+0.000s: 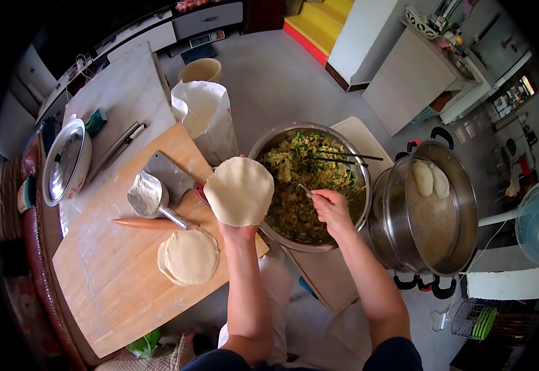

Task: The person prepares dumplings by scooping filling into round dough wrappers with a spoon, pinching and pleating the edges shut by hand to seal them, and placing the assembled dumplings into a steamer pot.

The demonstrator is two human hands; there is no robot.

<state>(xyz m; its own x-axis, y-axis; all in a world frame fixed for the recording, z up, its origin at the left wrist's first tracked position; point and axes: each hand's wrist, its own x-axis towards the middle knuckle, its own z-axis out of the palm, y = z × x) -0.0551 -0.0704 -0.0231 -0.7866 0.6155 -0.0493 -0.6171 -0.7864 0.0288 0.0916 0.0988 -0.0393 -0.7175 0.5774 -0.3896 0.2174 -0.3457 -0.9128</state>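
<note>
Cream wrapper [240,191] on the left hand [240,233], beside the bowl [362,196]

Wrapper: round, no clear long axis; lies over the left palm, its right edge overlapping the bowl's rim in view. Left fingers mostly hidden; cannot tell whether they clamp. Right hand [332,211]: closed on a utensil [307,190] that points up-left toward the wrapper, its working end buried in filling [297,216]. The right hand is nearer the filling; the wrapper lies left of that grip.

Containers: bowl holds green-yellow filling, chopsticks [359,156] across its right rim. Scoop [162,198] holds white flour [146,193]. Steamer [399,216], right: two folded dumplings [424,179]. Board [121,278], left: stacked wrappers [188,257].
</note>
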